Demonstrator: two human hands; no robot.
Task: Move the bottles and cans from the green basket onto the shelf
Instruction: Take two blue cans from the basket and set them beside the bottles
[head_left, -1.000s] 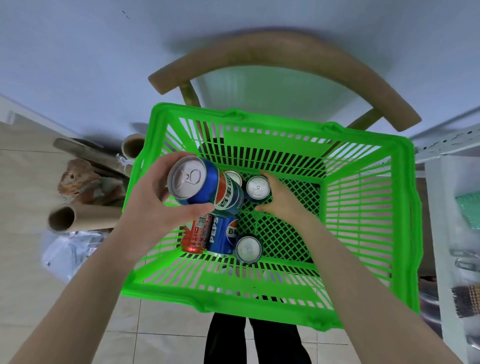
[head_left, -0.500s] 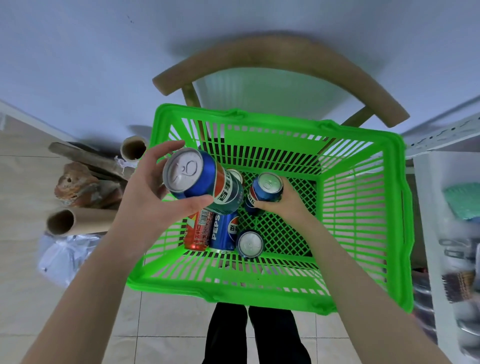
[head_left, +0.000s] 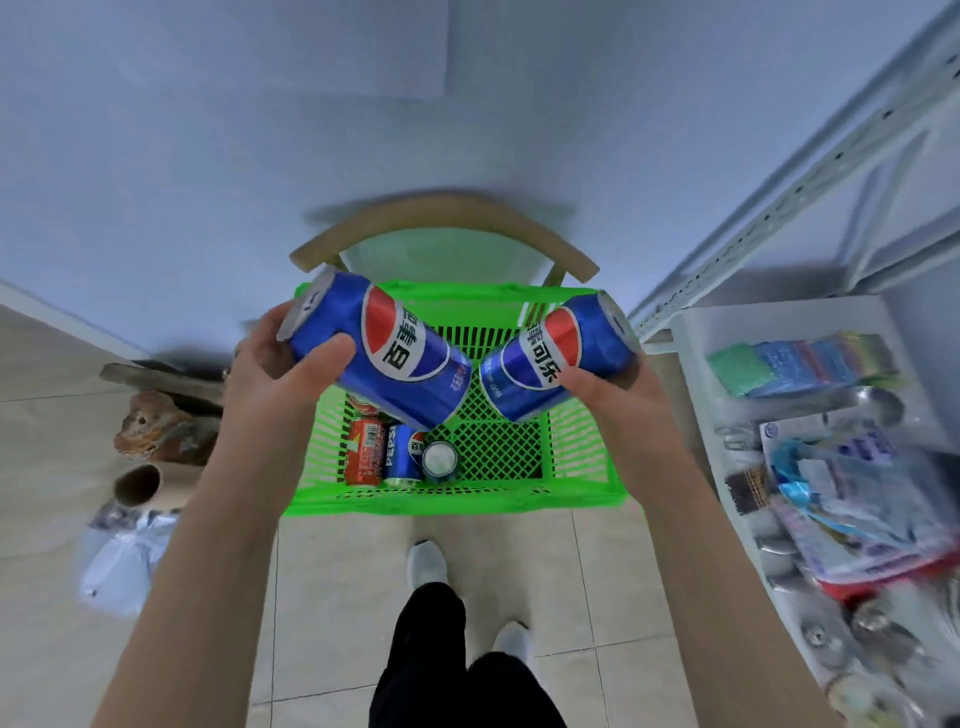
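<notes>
Gripping the blue Pepsi can marked 百事 (head_left: 384, 348) in our left hand (head_left: 270, 364) and the Pepsi can marked 可乐 (head_left: 556, 353) in our right hand (head_left: 618, 384), we hold both tilted above the green basket (head_left: 457, 501), bases nearly touching. Inside it lie a red can (head_left: 363, 452) and a can reading PEPSI (head_left: 402, 454); the white shelf (head_left: 696, 395) stands at our right.

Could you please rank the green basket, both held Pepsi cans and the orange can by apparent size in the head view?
green basket
left-hand can
right-hand can, slightly smaller, perhaps only nearness
orange can, smallest, farther away
</notes>
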